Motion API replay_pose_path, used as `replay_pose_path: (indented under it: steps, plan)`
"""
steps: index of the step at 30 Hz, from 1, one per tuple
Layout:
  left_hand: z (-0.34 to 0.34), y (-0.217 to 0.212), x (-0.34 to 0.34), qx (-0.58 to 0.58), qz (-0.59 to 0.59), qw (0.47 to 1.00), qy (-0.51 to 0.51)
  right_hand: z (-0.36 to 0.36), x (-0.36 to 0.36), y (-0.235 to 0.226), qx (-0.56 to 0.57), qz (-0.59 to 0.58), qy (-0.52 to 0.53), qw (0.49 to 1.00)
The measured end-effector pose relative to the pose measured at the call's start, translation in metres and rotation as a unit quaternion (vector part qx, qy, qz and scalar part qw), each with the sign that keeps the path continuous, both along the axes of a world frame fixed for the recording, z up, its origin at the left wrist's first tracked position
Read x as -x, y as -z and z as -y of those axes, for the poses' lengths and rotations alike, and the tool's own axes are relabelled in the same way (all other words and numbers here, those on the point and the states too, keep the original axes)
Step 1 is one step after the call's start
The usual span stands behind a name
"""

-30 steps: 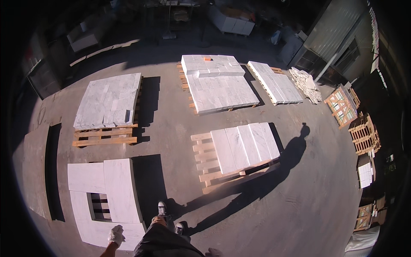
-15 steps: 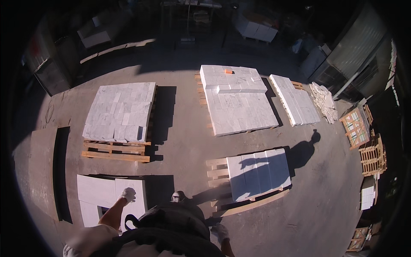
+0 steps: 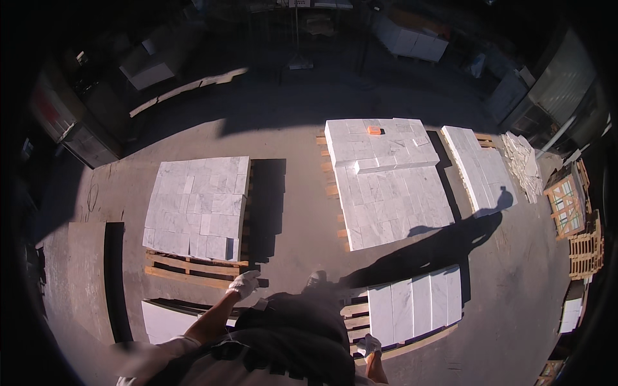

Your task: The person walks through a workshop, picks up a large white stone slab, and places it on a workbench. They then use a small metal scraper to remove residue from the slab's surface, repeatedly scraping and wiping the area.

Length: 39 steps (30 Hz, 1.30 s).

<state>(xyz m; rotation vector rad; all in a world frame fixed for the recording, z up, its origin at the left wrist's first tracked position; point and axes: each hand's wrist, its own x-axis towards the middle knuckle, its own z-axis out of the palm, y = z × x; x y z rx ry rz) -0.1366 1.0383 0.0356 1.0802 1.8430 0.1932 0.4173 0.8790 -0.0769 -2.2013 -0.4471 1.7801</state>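
Note:
My left hand [image 3: 244, 284], in a white glove, hangs over the floor just off the near corner of a wooden pallet [image 3: 187, 278] stacked with white-grey marble tiles [image 3: 193, 202]. It holds nothing, and its fingers are loosely bent and slightly apart. Lower down at the right, my gloved right hand [image 3: 369, 346] hangs beside a low pallet [image 3: 356, 321] bearing white stone slabs [image 3: 412, 302]. That hand also appears to hold nothing, its fingers loosely curled. Beneath my left forearm lie more white slabs [image 3: 168, 323], partly hidden by my arm and body.
A larger tile stack [image 3: 393, 199] stands ahead with an orange object [image 3: 374, 130] on top. Right of it are a narrower stack [image 3: 473, 167] and broken stone pieces [image 3: 520, 164]. A long board [image 3: 87, 276] lies left. Crates [image 3: 566, 199] and empty pallets [image 3: 584, 248] line the right side.
I have stepped forward, so the pallets sit lower in view. My left hand has moved off the near-left slabs, and my right hand has come up beside the right-hand slab pallet.

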Motion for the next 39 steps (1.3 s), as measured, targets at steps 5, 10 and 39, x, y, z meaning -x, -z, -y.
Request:
replay_pose_path:
  steps: [5, 10, 39]
  plan:
    - [-0.052, 0.020, 0.114, 0.026, 0.144, 0.897, -0.416, -0.278, 0.025, 0.005, -0.291, 0.075, -0.046, 0.953]
    - [-0.152, 0.051, 0.193, 0.027, 0.149, 0.791, -0.592, -0.520, 0.109, -0.026, -0.360, 0.065, -0.096, 0.926]
    - [-1.056, 0.033, 0.398, -0.029, 0.413, 0.781, -0.467, -1.165, 0.397, -0.080, -0.277, -0.080, 0.051, 0.956]
